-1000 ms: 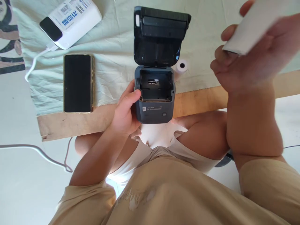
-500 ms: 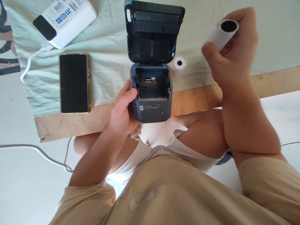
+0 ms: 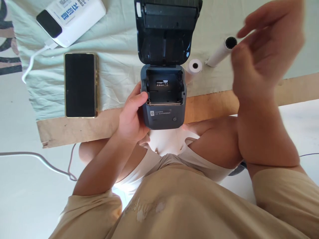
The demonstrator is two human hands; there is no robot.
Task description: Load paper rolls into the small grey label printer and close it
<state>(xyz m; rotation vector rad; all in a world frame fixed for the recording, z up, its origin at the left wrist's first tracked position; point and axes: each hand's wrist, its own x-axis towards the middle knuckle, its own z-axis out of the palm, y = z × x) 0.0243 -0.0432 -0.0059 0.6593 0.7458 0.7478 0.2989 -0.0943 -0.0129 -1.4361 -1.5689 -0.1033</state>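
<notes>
My left hand [image 3: 134, 116] grips the left side of a dark grey label printer [image 3: 163, 118], thumb on its front edge. The printer's black lid [image 3: 163, 43] is swung up, and the paper bay inside holds no roll. To the right, a tall white paper roll [image 3: 219, 54] stands on the cloth, its dark hollow core facing up. My right hand [image 3: 269, 49] is just right of that roll, fingers apart and slightly blurred, holding nothing. A smaller white roll [image 3: 195, 66] with a dark core stands beside the printer, partly hidden by it.
On the left lies a phone [image 3: 80, 84] in a clear case. Behind it, a white power bank [image 3: 77, 26] has a white cable [image 3: 31, 64] plugged in. A pale green cloth [image 3: 114, 66] covers the table, whose wooden edge [image 3: 77, 129] runs in front of my knees.
My right hand has let go of the tall paper roll, which now stands on the cloth, and has moved to the right with its fingers opened. My left hand still holds the printer.
</notes>
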